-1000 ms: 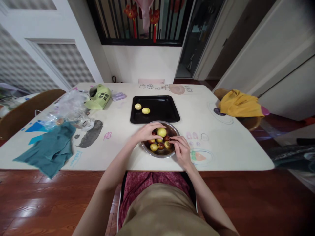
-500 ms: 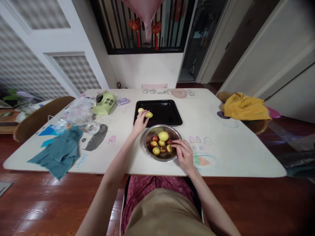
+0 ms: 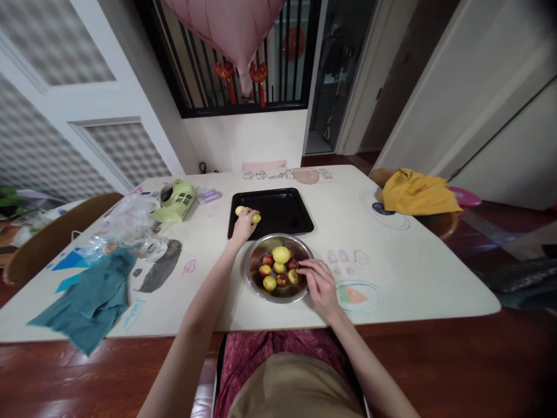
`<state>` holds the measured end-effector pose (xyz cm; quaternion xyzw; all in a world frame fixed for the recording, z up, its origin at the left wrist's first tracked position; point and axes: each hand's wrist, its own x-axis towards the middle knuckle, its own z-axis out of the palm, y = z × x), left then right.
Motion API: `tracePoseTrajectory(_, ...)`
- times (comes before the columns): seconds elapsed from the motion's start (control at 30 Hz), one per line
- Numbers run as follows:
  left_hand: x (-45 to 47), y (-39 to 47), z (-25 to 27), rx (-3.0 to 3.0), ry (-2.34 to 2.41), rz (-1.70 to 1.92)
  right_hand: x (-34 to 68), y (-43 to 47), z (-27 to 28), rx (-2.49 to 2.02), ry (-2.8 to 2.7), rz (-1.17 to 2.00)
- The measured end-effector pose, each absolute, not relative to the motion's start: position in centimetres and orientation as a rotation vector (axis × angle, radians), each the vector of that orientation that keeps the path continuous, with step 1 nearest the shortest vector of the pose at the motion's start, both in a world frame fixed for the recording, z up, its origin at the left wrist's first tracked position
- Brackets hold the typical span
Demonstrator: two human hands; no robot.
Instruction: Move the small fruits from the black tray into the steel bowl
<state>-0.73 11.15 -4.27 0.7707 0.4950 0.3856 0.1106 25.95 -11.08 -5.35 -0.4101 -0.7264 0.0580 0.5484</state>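
black and shallow, the tray (image 3: 281,210) lies beyond the bowl on the tabletop (image 3: 429,273), and at its left end the left hand (image 3: 246,223) curves its fingers over the right yellow fruit (image 3: 256,219), beside a second yellow fruit (image 3: 239,211) farther left; whether they grip it, i cannot tell. nearer, the steel bowl (image 3: 270,240) holds a large yellow fruit (image 3: 281,255) among smaller fruits (image 3: 282,280), while the right hand (image 3: 321,284) reaches over its right rim, fingers loosely bent, tips by the rightmost fruits, any hold unclear. a teal cloth (image 3: 89,299) lies near left.
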Motion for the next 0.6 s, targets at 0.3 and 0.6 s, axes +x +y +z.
tracePoseTrajectory(0.3,-0.9,6.8,-2.4,1.939,1.129,1.355,26.0,-11.1,-5.5,-0.956,-1.711,0.132)
tracePoseTrajectory(0.6,-0.7,-3.1,-0.9,2.102,0.924,1.235,26.0,-11.1,-5.4,-0.985,-1.724,0.147)
